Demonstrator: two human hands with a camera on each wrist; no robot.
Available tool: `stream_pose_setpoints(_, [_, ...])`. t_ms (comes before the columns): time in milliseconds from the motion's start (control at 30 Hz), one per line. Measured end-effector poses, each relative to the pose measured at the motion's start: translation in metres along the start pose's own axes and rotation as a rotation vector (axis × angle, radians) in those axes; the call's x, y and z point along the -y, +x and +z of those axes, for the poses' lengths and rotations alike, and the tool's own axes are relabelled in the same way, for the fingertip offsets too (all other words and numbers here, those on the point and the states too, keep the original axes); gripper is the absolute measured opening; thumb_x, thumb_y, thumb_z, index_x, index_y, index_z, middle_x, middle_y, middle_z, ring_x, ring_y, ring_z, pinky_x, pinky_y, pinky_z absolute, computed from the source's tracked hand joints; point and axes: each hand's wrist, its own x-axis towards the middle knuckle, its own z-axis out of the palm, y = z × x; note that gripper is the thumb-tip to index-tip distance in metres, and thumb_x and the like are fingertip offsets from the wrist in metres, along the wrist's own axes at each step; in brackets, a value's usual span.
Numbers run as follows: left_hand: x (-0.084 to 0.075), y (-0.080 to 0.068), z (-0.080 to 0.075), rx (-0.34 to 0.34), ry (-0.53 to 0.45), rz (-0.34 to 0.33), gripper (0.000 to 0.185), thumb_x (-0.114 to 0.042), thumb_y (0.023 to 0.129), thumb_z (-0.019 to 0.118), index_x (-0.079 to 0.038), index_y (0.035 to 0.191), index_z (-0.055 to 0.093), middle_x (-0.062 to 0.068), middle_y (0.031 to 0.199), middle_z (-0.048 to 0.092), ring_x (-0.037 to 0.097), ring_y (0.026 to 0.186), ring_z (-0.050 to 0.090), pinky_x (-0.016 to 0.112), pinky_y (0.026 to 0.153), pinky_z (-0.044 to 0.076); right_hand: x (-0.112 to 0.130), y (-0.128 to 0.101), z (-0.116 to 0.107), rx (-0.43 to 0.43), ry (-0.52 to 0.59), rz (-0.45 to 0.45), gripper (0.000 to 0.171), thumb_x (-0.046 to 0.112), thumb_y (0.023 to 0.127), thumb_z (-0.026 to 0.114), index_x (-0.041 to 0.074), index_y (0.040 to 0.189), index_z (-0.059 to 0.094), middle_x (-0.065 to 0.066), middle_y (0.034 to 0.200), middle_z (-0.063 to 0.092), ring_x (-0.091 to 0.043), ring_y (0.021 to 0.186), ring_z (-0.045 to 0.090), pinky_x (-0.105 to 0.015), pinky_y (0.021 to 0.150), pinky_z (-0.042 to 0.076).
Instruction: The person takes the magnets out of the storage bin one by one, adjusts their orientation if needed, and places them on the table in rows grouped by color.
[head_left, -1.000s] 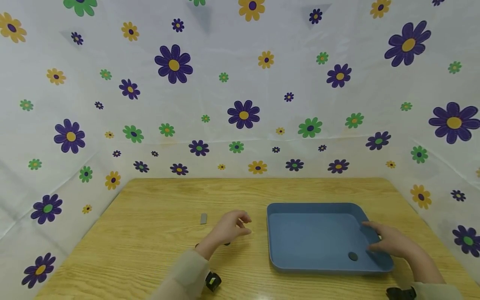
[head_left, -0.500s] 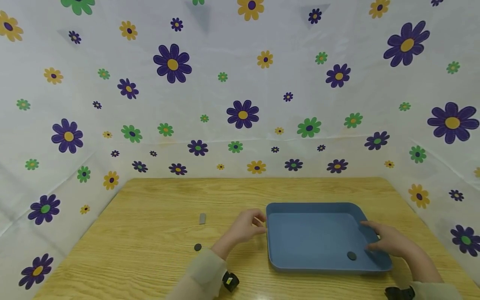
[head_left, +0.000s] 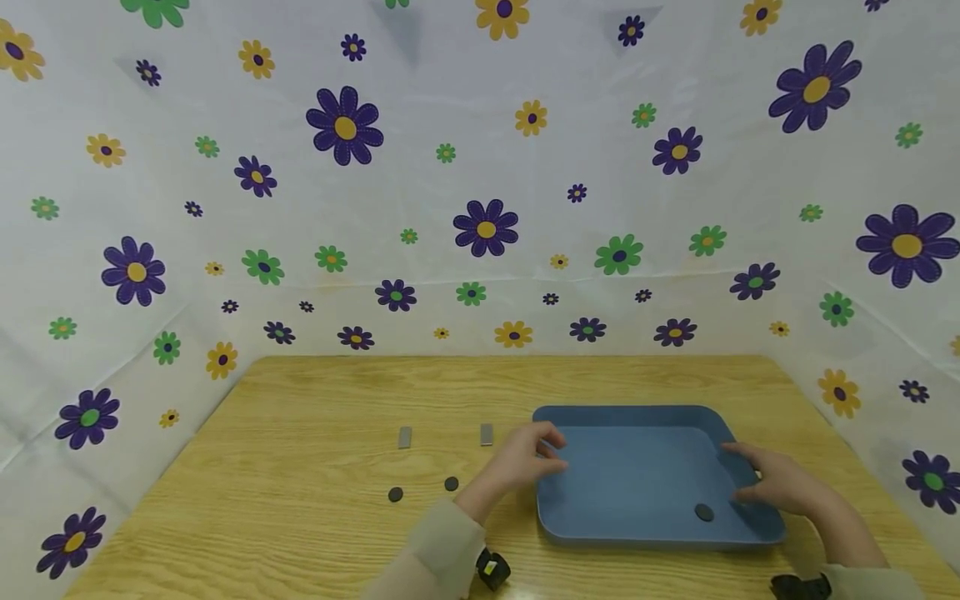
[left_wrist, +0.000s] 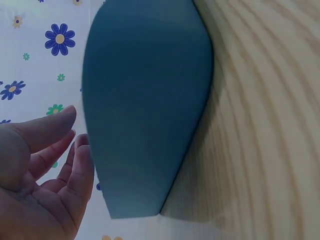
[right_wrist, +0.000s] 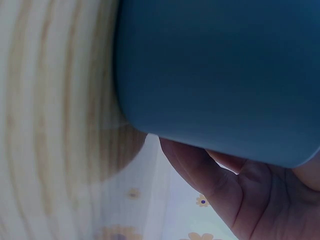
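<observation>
My left hand (head_left: 521, 458) is over the left rim of the blue tray (head_left: 630, 475), fingers loosely bent. Nothing shows between its thumb and fingertips; in the left wrist view it is beside the tray's outer wall (left_wrist: 145, 110). My right hand (head_left: 783, 481) holds the tray's right wall, thumb reaching inside. In the right wrist view a finger (right_wrist: 192, 162) shows past the wall's edge. A dark round disc (head_left: 703, 512) lies inside the tray near its front right corner, close to the right thumb.
On the wooden table (head_left: 300, 533), left of the tray, lie two small grey rectangular pieces, one farther left (head_left: 405, 437) and one nearer the tray (head_left: 486, 434). Two dark discs lie in front of them, a left disc (head_left: 395, 494) and a right disc (head_left: 451, 483). A flowered cloth (head_left: 420, 192) surrounds the table.
My left hand has moved right, from the bare table to over the tray's left rim, uncovering a grey piece and a disc. The right hand and tray stay put.
</observation>
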Motion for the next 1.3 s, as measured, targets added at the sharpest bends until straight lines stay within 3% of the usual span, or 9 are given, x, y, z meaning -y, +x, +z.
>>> stream_pose_setpoints(533, [-0.011,0.019,0.032,-0.004,-0.013,-0.016,0.022,-0.01,0.078,0.068,-0.004,0.098,0.061,0.004,0.096,0.059,0.006,0.078,0.056,0.02,0.06,0.046,0.002,-0.001,0.0,-0.007,-0.024,-0.013,0.073,0.017,0.068,0.075,-0.016,0.121,0.038,-0.043,0.118,0.035,-0.055,0.1,0.041,-0.051,0.075,0.043])
stream_pose_setpoints(900, [-0.025,0.028,0.052,-0.024,-0.036,-0.037,0.021,-0.012,0.077,0.069,-0.008,0.096,0.063,-0.006,0.092,0.06,0.002,0.077,0.056,0.019,0.06,0.045,0.002,-0.001,-0.001,0.002,-0.007,0.011,0.074,0.017,0.068,0.075,-0.016,0.123,0.037,-0.042,0.119,0.034,-0.055,0.101,0.04,-0.05,0.074,0.043])
stream_pose_setpoints(1133, [-0.036,0.034,0.066,-0.006,-0.052,-0.068,0.021,-0.011,0.077,0.069,-0.01,0.096,0.062,-0.004,0.093,0.059,0.002,0.076,0.055,0.021,0.06,0.046,0.005,-0.001,-0.001,0.003,-0.015,0.019,0.074,0.018,0.069,0.074,-0.015,0.124,0.037,-0.042,0.12,0.034,-0.053,0.1,0.042,-0.049,0.074,0.044])
stream_pose_setpoints(1300, [-0.045,0.041,0.076,0.022,-0.053,-0.046,0.021,-0.012,0.077,0.069,-0.01,0.097,0.062,-0.007,0.093,0.058,0.001,0.076,0.055,0.02,0.06,0.046,0.007,-0.002,-0.001,-0.009,-0.015,0.014,0.073,0.015,0.069,0.074,-0.015,0.124,0.037,-0.042,0.12,0.034,-0.054,0.101,0.041,-0.05,0.075,0.043])
